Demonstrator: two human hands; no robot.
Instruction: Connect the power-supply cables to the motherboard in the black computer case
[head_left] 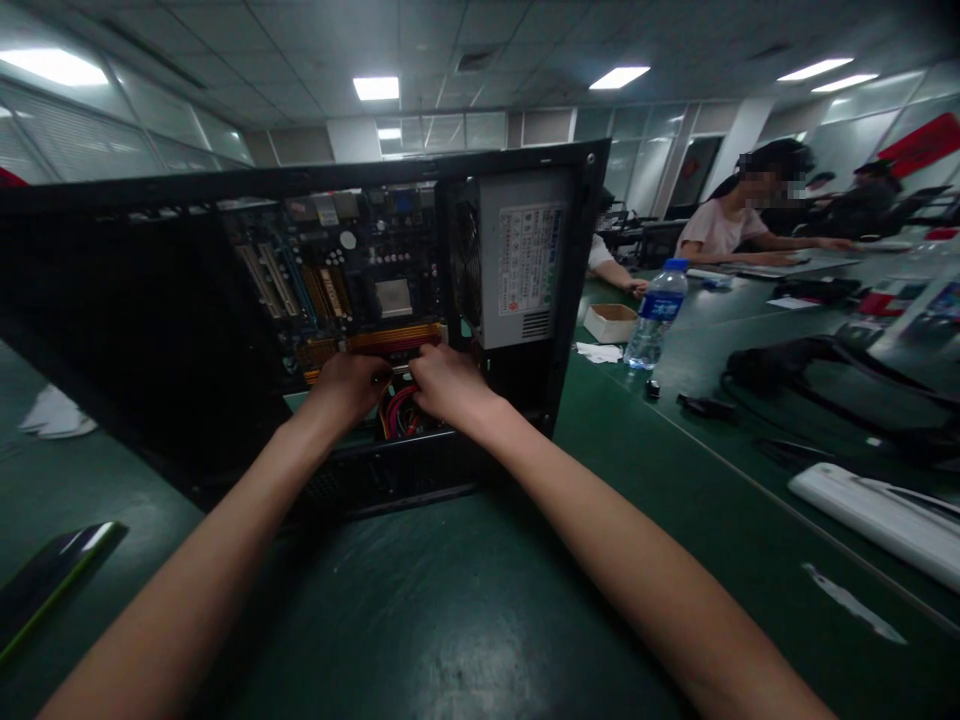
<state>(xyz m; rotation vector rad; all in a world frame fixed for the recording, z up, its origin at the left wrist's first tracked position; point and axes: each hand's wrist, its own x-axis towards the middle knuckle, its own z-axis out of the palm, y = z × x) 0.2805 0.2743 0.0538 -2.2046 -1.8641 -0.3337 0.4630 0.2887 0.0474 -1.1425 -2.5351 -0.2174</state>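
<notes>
An open black computer case (225, 182) lies on its side edge before me, its inside facing me. Both my hands reach in below the orange memory slots (405, 340) of the motherboard (367, 255). My left hand (345, 388) has its thumb and fingers pinched together near a thin pale piece (400, 369). From the other side my right hand (450, 382) is closed at the same spot. Fingertips hide what they grip. Just under them hangs a bundle of red, yellow and black cables (403, 412). A grey power supply (521, 260) sits at the upper right inside the case.
On the green table (450, 600), a water bottle (657, 318) and a small open box (611, 322) stand right of the case. A black strap (817, 370) and a white bar-shaped object (877, 510) lie farther right. A phone-like object (56, 570) is at left. Other people sit beyond.
</notes>
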